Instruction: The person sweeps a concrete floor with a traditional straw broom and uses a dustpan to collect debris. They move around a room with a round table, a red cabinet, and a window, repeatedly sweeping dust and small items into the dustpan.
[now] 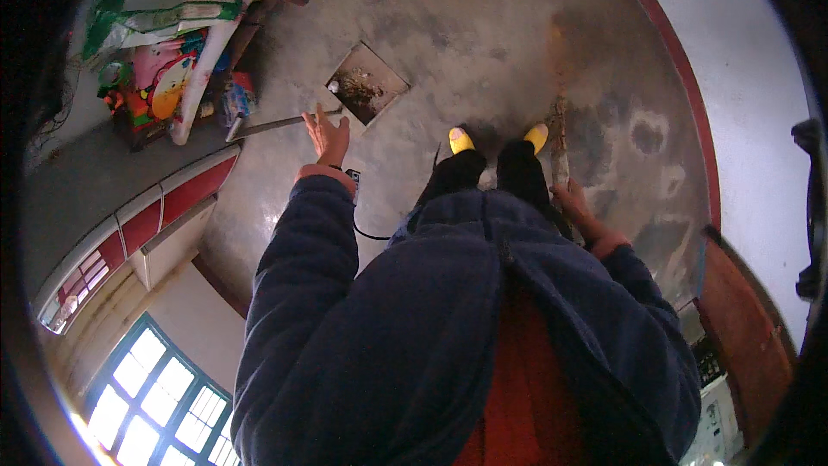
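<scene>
My left hand (326,138) is stretched out at the left, its fingers spread with nothing in them. Beside it a thin bar (272,126), which looks like a handle, runs to a corner of a square dustpan-like tray (398,89). Brown debris (366,93) lies in this tray, with a small white crumpled bit (334,86) at its left corner. Low at my right side, my right hand (573,198) is closed around a long mottled stick (559,142). The stick points away from me toward a blurred orange-brown patch (561,43); whether that is a broom head is unclear.
Yellow-toed shoes (461,140) are on the grey concrete floor (466,26). Colourful plastic bags or sheets (164,78) hang over things at the far left, beside a counter with red panels (185,194). A white wall with a dark red base strip (690,95) and a reddish-brown board (742,328) stand right.
</scene>
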Tool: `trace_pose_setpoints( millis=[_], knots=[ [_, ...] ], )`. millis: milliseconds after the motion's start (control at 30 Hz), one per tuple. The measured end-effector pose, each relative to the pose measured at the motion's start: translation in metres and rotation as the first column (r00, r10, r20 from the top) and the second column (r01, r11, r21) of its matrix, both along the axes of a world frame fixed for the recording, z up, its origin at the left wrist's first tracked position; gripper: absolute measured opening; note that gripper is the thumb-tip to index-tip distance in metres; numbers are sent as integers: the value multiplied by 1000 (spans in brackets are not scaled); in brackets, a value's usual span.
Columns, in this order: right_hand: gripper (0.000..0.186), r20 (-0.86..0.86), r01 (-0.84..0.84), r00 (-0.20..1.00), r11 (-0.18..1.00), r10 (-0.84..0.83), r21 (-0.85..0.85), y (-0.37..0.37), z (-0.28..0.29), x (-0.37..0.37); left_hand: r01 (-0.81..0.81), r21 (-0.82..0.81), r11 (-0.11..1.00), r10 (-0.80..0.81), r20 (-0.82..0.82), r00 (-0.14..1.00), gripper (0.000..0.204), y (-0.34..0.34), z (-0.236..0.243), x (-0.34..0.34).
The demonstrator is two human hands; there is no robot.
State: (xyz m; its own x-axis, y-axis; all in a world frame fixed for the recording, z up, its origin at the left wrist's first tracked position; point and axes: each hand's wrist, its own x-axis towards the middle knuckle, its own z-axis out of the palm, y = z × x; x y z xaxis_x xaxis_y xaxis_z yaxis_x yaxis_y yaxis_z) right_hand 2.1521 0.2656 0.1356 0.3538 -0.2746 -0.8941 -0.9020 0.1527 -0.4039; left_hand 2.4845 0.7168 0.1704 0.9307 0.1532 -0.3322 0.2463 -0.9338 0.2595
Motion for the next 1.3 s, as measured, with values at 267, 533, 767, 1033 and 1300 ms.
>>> trace_pose_setpoints(
  millis=[267,533,767,1033,1300],
  knots=[
    [46,53,22,998,1000,-21,-20,3,68,30,218,554,803,-115,-214,970,84,127,2,58],
    [28,100,207,976,969,-195,-132,-47,59,82,-133,163,978,131,22,991,86,137,-18,50],
    [25,98,592,802,806,-589,8,-157,15,175,-233,260,937,241,-1,971,85,142,-8,27],
    [44,144,-2,982,777,120,-630,-156,-129,274,-320,369,873,325,51,944,83,96,28,41],
    [63,298,-143,922,932,247,-332,-249,-60,365,-346,443,827,425,-89,901,86,-34,47,87]
  ],
)
